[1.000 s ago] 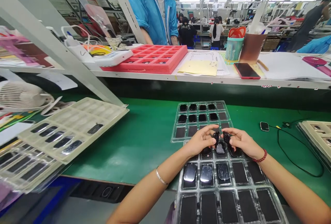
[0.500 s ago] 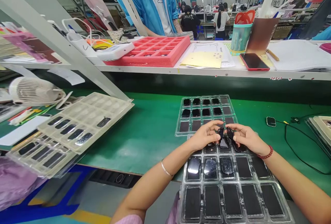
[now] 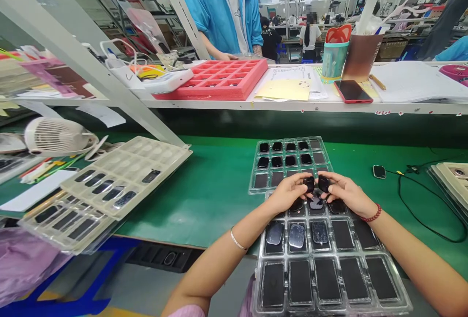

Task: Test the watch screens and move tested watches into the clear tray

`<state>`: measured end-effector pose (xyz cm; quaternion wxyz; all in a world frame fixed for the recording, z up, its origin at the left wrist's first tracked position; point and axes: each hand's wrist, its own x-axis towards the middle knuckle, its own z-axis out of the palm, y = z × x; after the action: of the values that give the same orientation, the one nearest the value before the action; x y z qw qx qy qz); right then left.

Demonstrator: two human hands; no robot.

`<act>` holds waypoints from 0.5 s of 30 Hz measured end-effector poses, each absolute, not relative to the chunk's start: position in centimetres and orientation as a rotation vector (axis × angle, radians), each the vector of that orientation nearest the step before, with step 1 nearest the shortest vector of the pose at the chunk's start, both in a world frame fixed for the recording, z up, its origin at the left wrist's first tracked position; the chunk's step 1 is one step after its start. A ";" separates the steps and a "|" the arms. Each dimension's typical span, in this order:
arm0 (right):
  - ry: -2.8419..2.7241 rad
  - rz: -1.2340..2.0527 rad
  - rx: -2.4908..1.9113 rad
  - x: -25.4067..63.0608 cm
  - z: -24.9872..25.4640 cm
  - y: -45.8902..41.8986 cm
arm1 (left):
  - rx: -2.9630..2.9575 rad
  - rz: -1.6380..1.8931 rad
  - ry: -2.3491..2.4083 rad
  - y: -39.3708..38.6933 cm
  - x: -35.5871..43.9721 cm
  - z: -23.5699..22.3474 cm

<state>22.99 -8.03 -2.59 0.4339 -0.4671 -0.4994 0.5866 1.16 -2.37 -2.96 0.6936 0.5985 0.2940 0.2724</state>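
Note:
My left hand [image 3: 288, 192] pinches a black rounded-square piece [image 3: 309, 184], like a smartwatch body, between thumb and fingers. In my right hand [image 3: 349, 194] is a similar black piece [image 3: 323, 183], held upright close beside the first with a small gap. Both hands hover over the back row of a clear plastic tray [image 3: 306, 253]. That tray carries several dark watch-like pieces, among them a glossy one [image 3: 296, 235]; its front row of pockets shows only dark lining. Behind it lies a second clear tray [image 3: 253, 173] with several black pieces in its rear rows.
Stacked pale trays [image 3: 168, 153] with dark pieces sit at left, near a white fan [image 3: 60, 135]. A small watch-like device [image 3: 379, 171] and black cable [image 3: 400, 209] lie right. The shelf holds a red compartment tray [image 3: 219, 93] and a phone [image 3: 353, 91]. A person in blue [image 3: 204, 9] stands behind.
The two black pieces have turned from nearly edge-on to showing more of their broad faces. My hands stay over the tray's back row. The whole view has shifted slightly.

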 end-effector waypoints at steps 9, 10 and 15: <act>-1.273 1.462 -1.095 23.3 -2.8 -8.0 | 1.408 0.580 0.802 -2.5 1.9 -1.6; -1.276 1.468 -1.087 23.3 -2.8 -8.0 | 1.414 0.577 0.810 -2.6 2.1 -1.6; -1.156 1.562 -1.041 24.0 -2.0 -7.6 | 1.399 0.608 0.781 -3.0 2.7 -1.4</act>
<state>23.99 -7.61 -2.03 0.4517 -0.4212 -0.4680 0.6321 2.66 -2.98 -1.40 0.6547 0.6171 0.3446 0.2681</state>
